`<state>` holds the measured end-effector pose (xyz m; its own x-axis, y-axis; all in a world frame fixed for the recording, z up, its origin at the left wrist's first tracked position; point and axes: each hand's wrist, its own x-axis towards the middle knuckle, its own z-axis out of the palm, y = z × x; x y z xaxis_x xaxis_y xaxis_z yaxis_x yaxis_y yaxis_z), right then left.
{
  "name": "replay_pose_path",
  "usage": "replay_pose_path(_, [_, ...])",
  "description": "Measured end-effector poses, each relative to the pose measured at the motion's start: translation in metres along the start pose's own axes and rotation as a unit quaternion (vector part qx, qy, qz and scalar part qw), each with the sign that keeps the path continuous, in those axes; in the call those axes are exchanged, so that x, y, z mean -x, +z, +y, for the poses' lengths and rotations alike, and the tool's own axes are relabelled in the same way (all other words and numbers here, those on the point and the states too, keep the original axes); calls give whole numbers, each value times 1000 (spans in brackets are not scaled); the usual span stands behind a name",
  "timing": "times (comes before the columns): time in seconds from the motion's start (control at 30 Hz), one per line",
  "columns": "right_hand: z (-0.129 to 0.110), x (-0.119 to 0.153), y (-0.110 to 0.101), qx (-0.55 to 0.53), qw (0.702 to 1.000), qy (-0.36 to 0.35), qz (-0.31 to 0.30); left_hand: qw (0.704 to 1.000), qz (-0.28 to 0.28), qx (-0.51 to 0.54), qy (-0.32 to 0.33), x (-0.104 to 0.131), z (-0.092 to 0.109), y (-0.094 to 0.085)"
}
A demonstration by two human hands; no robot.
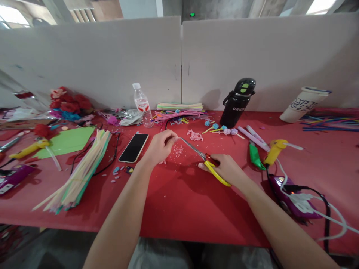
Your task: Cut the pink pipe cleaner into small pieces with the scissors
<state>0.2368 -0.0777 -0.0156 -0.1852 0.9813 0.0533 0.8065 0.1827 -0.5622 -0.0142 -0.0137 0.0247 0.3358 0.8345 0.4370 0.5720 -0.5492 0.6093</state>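
Note:
My right hand (pixel 224 167) grips scissors (pixel 214 173) with one yellow and one red handle. Their blades point up and left, with the tips close to the fingertips of my left hand (pixel 164 144). Those fingers are pinched together; a thin pale bit seems to show at the fingertips, too small to make out. Small pale pink clippings (pixel 178 151) are scattered on the red table below the blades. A little heap of short pink pieces (pixel 194 135) lies just beyond the scissors.
A phone (pixel 134 148) and a bundle of pale fuzzy stems (pixel 81 172) lie left. Behind stand a plastic bottle (pixel 142 106) and a black flask (pixel 237 104). At right are a yellow glue gun (pixel 275 152), a purple power strip (pixel 294 201) with cables, and a tilted cup (pixel 303 104).

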Motion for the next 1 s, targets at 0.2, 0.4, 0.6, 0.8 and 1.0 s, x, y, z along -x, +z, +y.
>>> replay_pose_path(0.2, [1,-1,2,-4,1000,-7,-3,1000,-12,-3,-2,1,4,-1])
replay_pose_path(0.4, [0,-1,0,-1,1000,-9,0,1000,-15,-5,-3,1,5,-2])
replay_pose_path(0.6, [1,-1,2,-3,1000,-6,7,1000,-5,-9,3,1,5,-3])
replay_pose_path(0.8, [-1,-1,0,-16,1000,-3,-8,1000,-11,-9,6,1,6,-4])
replay_pose_path(1.0, [1,-2,2,-6,1000,2,-6,1000,-6,-4,3,1,4,-3])
